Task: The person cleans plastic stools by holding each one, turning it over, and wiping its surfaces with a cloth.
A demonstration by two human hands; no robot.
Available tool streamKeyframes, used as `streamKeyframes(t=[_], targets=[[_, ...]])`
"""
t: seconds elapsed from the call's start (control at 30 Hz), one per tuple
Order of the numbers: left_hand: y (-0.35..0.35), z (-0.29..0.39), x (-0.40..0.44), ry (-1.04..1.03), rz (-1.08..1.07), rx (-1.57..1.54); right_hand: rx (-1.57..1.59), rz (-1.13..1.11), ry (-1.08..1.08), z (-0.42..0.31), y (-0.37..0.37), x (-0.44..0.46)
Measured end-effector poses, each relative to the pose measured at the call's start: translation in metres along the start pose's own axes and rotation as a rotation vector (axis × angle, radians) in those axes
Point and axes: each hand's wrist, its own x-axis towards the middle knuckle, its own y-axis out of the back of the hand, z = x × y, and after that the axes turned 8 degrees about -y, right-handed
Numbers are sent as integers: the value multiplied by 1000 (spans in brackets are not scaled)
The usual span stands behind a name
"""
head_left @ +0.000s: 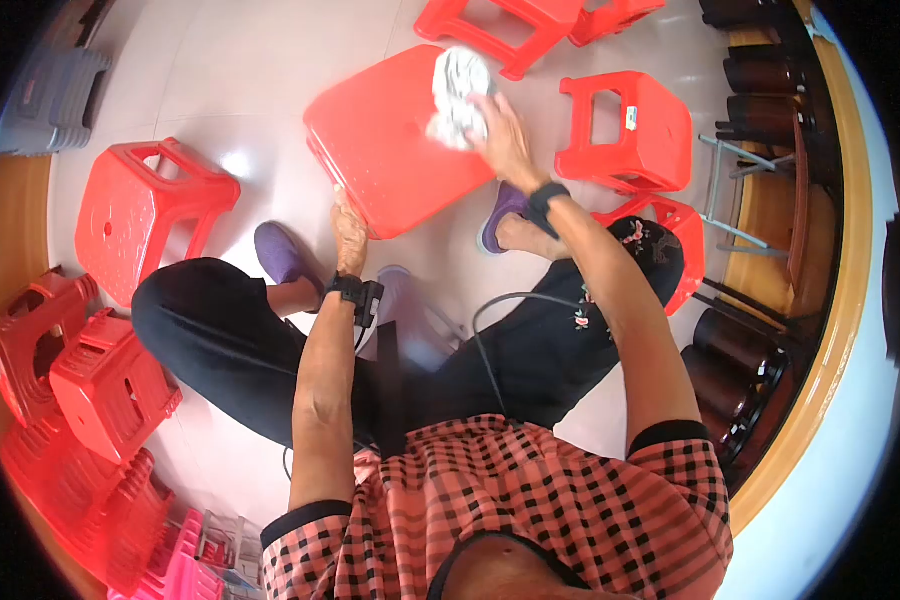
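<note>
A red plastic stool (380, 150) is held up in front of me, its flat seat facing the camera and its legs hidden behind it. My left hand (349, 228) grips the near left edge of the seat, part of its fingers out of sight behind the rim. On the right part of the seat, my right hand (500, 135) presses a crumpled white cloth (460, 95) with faint dark markings, fingers closed over it. The cloth and hand look slightly blurred.
Red stools stand around: one (120, 215) at left, one (635, 130) at right, others (510, 35) at the top. Stacked red stools (110, 385) line the lower left. Dark brown cylindrical items (735, 345) and a folding metal-legged piece (750, 200) fill the right side.
</note>
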Motion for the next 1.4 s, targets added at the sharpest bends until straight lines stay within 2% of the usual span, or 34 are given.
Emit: streamKeyframes(t=[0.1, 0.13, 0.2, 0.23, 0.27, 0.3, 0.37, 0.43, 0.53, 0.6, 0.7, 0.77, 0.83, 0.9, 1.0, 1.03, 1.1, 1.13, 1.2, 1.3, 1.33, 1.4], targets=[[2, 8, -1, 53, -64, 111, 74, 189, -154, -2, -26, 40], [6, 5, 1, -44, -45, 248, -1, 184, -271, -20, -23, 45], [14, -2, 9, -251, -18, 512, 10, 234, -339, -40, -32, 42], [11, 10, 8, -159, 20, 444, -1, 279, -284, -41, -40, 32], [25, 0, 21, -290, 68, 577, 37, 217, -263, -48, -38, 15], [31, 0, 32, -349, 100, 577, 4, 176, -193, -53, -36, -4], [-1, 52, 23, -632, 177, 1072, 1, 81, -105, -60, -30, -39], [-27, 74, 25, -749, 15, 1049, 67, -29, -66, -61, -28, -67], [-61, 83, 18, -864, -218, 1112, 123, 29, 18, -36, -26, -78], [-72, 73, 15, -862, -350, 1172, 208, 144, -145, -19, -23, -67], [-67, 57, 11, -907, -394, 1330, 371, 304, -390, 2, -25, -54], [-66, 53, 14, -872, -409, 1327, 490, 407, -556, 15, -28, -50], [-66, 54, 16, -859, -409, 1379, 645, 231, -927, 42, -41, -52], [-69, 57, 12, -862, -395, 1375, 751, 127, -1200, 96, -92, -75], [-70, 56, 14, -880, -382, 1380, 1097, -27, -1344, 115, -137, -116], [-69, 56, 14, -886, -377, 1386, 1233, -28, -1202, 126, -179, -134], [-69, 56, 13, -900, -382, 1364, 1719, -90, -1394, 79, -173, -139], [-69, 56, 14, -909, -383, 1351, 1866, -96, -1442, 62, -171, -138], [-67, 59, 17, -894, -408, 1343, 1940, -80, -1461, 48, -168, -132], [-67, 56, 23, -906, -402, 1346, 1889, -66, -1428, 48, -156, -121], [-66, 56, 24, -917, -389, 1357, 1904, 31, -1450, 33, -138, -110], [-65, 55, 26, -911, -381, 1358, 2087, 92, -1445, 30, -123, -101]])
